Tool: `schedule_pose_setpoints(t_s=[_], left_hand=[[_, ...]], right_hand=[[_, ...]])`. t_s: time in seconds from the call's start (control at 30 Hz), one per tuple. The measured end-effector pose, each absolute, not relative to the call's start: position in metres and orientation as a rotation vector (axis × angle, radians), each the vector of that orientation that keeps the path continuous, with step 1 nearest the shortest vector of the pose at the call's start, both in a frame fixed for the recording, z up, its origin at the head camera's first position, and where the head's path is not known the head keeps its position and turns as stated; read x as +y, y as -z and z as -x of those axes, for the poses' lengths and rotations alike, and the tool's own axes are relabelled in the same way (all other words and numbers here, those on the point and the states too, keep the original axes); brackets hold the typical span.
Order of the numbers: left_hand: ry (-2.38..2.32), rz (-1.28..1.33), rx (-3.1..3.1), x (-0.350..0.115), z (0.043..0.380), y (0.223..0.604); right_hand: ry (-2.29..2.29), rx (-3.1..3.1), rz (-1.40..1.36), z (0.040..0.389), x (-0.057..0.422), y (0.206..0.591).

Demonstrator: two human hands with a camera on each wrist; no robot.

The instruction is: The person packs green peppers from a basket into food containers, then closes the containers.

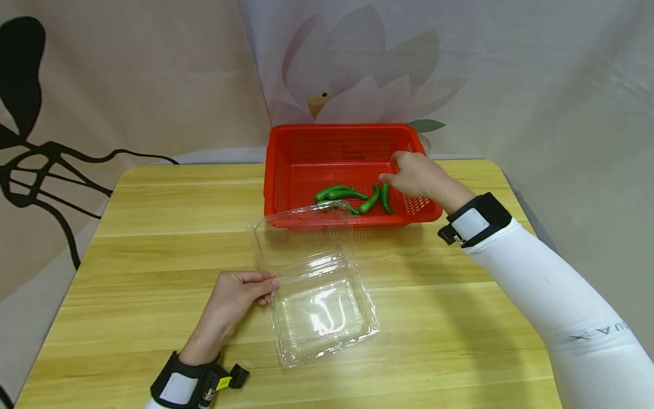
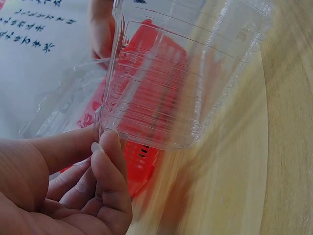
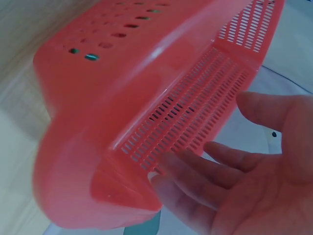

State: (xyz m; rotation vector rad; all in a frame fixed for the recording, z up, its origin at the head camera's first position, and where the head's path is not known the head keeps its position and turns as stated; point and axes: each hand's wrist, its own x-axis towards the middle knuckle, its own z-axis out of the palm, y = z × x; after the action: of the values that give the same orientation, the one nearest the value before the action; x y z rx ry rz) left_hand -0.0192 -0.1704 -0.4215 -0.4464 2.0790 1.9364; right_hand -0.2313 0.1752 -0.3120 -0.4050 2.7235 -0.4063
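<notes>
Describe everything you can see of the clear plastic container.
The clear container looks like shiny plastic: two joined rectangular halves, opened out. The near half is empty, with a ridged panel; the far half overlaps the red basket in the head view, contact unclear. The left hand has a pinching grip on its left edge near the fold.

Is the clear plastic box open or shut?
Open: the clear plastic box is spread into two halves, one toward the red basket; the left hand pinches its edge.

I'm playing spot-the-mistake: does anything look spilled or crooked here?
Only the clear container looks a bit crooked, turned at an angle to the table. Nothing looks spilled: the green peppers lie in the red basket.
</notes>
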Motion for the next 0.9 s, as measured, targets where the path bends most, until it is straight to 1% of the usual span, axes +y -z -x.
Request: schedule_pose_setpoints(t_s=[0.4, 0.77, 0.9], left_hand=[[-1.903, 0.460, 2.094, -0.167, 0.018, 0.419], [-1.913, 0.451, 2.093, -0.165, 0.016, 0.417], [-1.899, 0.462, 2.102, -0.166, 0.015, 0.417]], right_hand=[[0.158, 2.677, 0.403, 0.244, 0.165, 0.315], [-0.152, 2.602, 0.483, 0.262, 0.159, 0.311], [-0.215, 2.589, 0.547, 0.261, 0.155, 0.319]])
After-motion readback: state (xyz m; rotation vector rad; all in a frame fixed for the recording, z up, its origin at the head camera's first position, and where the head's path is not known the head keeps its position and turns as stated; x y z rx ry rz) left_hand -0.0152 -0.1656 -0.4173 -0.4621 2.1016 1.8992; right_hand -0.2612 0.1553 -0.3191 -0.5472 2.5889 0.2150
